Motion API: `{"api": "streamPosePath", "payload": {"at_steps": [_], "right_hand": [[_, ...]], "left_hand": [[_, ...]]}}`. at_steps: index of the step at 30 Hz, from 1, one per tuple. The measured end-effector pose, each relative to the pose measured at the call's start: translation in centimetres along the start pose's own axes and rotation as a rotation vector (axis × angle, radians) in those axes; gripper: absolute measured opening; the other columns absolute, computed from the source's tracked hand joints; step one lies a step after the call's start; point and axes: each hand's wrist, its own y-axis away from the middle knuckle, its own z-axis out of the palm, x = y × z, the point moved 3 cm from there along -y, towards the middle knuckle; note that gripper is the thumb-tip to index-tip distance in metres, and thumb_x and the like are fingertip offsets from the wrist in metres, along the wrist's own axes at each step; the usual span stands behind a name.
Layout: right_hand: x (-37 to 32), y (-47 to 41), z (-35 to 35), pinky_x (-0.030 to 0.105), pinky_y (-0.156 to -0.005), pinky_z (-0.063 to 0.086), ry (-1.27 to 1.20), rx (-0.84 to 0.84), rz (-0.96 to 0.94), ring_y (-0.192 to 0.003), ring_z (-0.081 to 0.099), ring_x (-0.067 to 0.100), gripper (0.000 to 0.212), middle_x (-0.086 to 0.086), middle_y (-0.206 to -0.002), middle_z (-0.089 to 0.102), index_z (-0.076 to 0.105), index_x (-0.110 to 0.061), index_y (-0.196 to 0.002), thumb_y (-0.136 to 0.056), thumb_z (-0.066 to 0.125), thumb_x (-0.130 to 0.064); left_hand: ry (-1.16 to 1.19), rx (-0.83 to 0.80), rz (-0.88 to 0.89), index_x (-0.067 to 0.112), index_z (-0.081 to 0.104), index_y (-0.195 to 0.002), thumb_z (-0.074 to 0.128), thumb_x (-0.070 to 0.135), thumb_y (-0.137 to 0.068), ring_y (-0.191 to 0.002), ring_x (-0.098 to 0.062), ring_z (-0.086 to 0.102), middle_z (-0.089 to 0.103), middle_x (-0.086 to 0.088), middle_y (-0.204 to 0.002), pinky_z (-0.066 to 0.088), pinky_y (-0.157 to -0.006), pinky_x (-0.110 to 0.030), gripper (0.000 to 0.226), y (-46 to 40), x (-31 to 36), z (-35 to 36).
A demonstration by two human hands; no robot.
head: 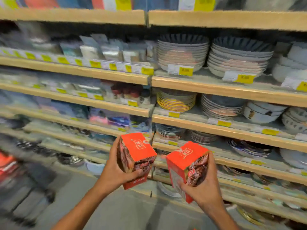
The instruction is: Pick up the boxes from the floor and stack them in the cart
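Observation:
I hold two red-orange boxes with food pictures on their sides, raised in front of the shop shelves. My left hand (114, 175) grips the left box (137, 150) from below and behind, thumb across its front. My right hand (201, 186) grips the right box (184, 163), fingers round its right side and thumb on its lower front. Both boxes tilt, their tops leaning toward each other with a small gap between. No cart shows in this view.
Wooden shelves (216, 127) fill the view, with stacked plates and bowls (182, 52) on the right and packaged goods on the left. A blurred red shape (6, 161) sits at the left edge. Grey floor (136, 211) lies below my arms.

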Motion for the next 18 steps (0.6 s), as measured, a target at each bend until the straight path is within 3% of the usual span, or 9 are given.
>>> {"api": "streamPosePath", "payload": {"at_steps": [3,8,11,14,15,18], "right_hand": [[-3.4,-0.8,5.5,0.05,-0.113,0.042,-0.017,-0.088,-0.057,-0.14,0.043,0.013,0.144,-0.011,-0.152,0.038,0.011,-0.051,-0.153,-0.034,0.087,-0.079],[-8.8,-1.4,16.3,0.037,-0.116,0.036,0.002,-0.218,-0.165,-0.142,0.035,0.0,0.136,-0.024,-0.155,0.028,0.005,-0.062,-0.148,-0.046,0.094,-0.06],[-11.9,-1.4,23.9,0.037,-0.114,0.037,-0.028,-0.298,-0.182,-0.139,0.035,-0.004,0.137,-0.03,-0.15,0.028,0.001,-0.063,-0.148,-0.05,0.095,-0.053],[-15.3,-1.1,30.8,0.019,-0.103,0.034,-0.054,-0.36,-0.222,-0.121,0.029,-0.032,0.13,-0.051,-0.134,0.023,-0.001,-0.069,-0.139,-0.047,0.091,-0.06],[-16.6,-0.8,33.2,0.016,-0.101,0.032,-0.054,-0.385,-0.233,-0.117,0.029,-0.034,0.13,-0.052,-0.131,0.022,-0.002,-0.07,-0.136,-0.044,0.089,-0.063],[-19.1,-0.1,39.8,0.025,-0.107,0.03,-0.034,-0.462,-0.254,-0.128,0.034,-0.015,0.138,-0.031,-0.144,0.028,-0.004,-0.066,-0.141,-0.047,0.095,-0.053]], "left_hand": [[0.003,0.117,-0.006,0.056,0.017,-0.142,0.098,0.034,-0.052,-0.128,0.016,0.043,0.042,0.044,-0.134,0.037,-0.092,0.001,0.123,1.5,-1.7,-5.9],[0.03,0.224,-0.032,0.033,0.018,-0.155,0.094,0.041,-0.05,-0.135,0.005,0.042,0.042,0.027,-0.146,0.038,-0.098,-0.004,0.13,3.4,-4.4,-16.5],[0.014,0.306,-0.026,0.038,0.015,-0.155,0.094,0.044,-0.052,-0.135,0.009,0.039,0.04,0.03,-0.147,0.035,-0.101,-0.005,0.129,4.8,-5.8,-24.0],[-0.023,0.39,-0.038,0.041,0.011,-0.155,0.093,0.047,-0.054,-0.138,0.008,0.036,0.034,0.022,-0.153,0.032,-0.109,-0.02,0.129,6.5,-6.9,-31.0],[-0.034,0.422,-0.046,0.042,0.011,-0.154,0.092,0.047,-0.055,-0.139,0.007,0.035,0.033,0.021,-0.154,0.031,-0.11,-0.022,0.128,7.2,-7.4,-33.3],[-0.098,0.502,-0.047,0.049,0.012,-0.15,0.092,0.044,-0.056,-0.14,0.006,0.034,0.031,0.021,-0.154,0.029,-0.108,-0.01,0.123,9.3,-8.7,-39.2]]}}
